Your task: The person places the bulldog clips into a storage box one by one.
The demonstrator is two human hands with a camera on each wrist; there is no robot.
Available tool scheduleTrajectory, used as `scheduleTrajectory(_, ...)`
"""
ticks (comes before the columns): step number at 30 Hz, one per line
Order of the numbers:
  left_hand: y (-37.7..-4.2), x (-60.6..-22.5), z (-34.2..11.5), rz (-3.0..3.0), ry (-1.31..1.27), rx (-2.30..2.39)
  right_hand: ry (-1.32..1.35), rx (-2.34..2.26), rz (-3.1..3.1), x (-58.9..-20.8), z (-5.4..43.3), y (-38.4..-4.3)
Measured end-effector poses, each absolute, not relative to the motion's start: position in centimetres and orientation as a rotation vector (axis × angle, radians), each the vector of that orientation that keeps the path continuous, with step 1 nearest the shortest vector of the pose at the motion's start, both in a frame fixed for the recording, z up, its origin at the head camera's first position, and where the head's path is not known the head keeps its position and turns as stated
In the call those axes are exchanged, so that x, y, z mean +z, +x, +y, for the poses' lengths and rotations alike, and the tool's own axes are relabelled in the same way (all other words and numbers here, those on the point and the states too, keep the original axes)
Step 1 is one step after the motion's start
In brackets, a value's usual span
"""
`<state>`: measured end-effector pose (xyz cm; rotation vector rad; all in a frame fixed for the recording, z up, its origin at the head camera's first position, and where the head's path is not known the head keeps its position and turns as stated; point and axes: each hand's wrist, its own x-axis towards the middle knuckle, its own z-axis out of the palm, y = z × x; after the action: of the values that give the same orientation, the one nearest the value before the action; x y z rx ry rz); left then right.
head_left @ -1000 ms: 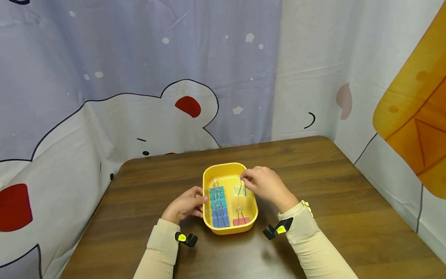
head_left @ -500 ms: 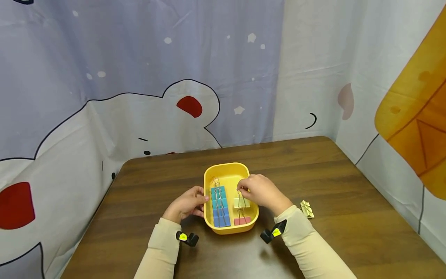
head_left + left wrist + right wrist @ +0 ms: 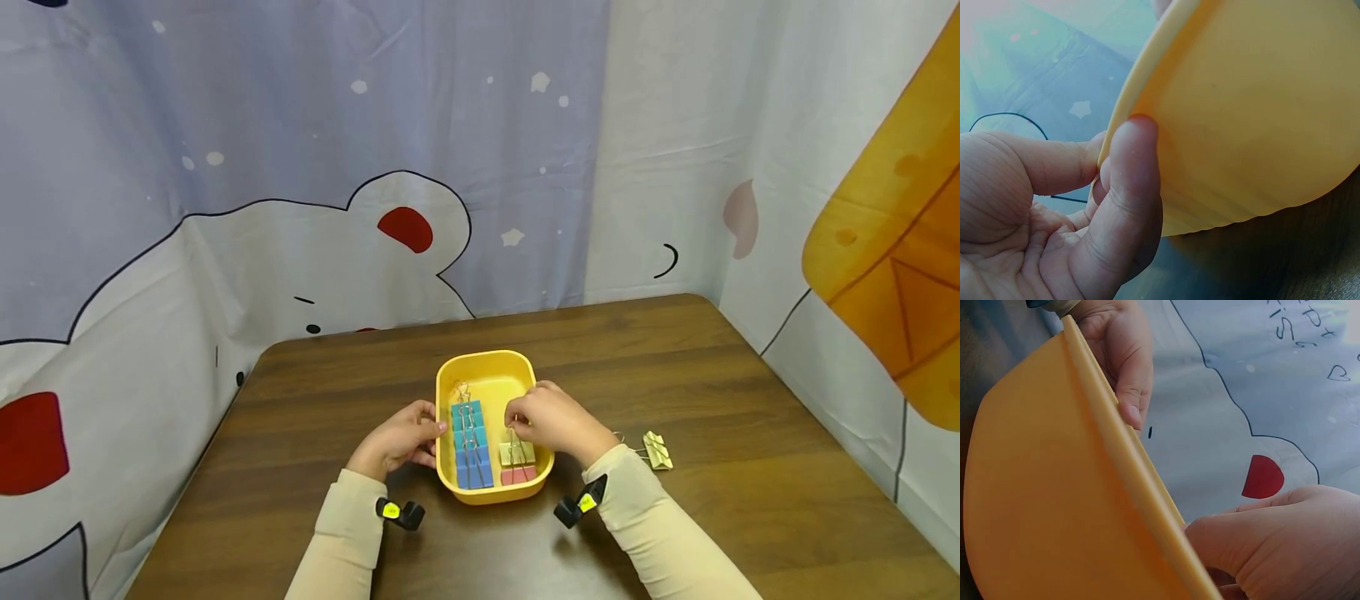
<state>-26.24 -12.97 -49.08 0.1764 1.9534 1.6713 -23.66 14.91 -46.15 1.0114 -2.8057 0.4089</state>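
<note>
My left hand (image 3: 402, 437) pinches the left rim of a yellow plastic bin (image 3: 487, 498), thumb on the rim and fingers along the outer wall, as the left wrist view shows up close. Inside, a pale yellow binder clip (image 3: 517, 454) stands behind a pink binder clip (image 3: 518, 476) at the front right. My right hand (image 3: 558, 421) reaches over the right rim and pinches the wire handles of the pale yellow clip. In the right wrist view the bin's wall hides those fingertips. A column of teal binder clips (image 3: 468, 417) and blue binder clips (image 3: 474, 473) fills the bin's left side.
Another pale yellow binder clip (image 3: 657, 451) lies on the brown wooden table (image 3: 720, 400), right of the bin near my right sleeve. A printed curtain (image 3: 300, 167) hangs behind the table's far edge.
My right hand has drawn the pale yellow clip toward the front of the bin, up against the pink one. The left hand has stayed on the rim.
</note>
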Motion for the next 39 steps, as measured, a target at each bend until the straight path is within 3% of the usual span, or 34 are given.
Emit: scheduleTrajectory(39, -26.16, -49.10, -12.98, 1.943, 0.183, 1.674, 0.946, 0.506, -2.791, -46.33, 15.16, -23.72)
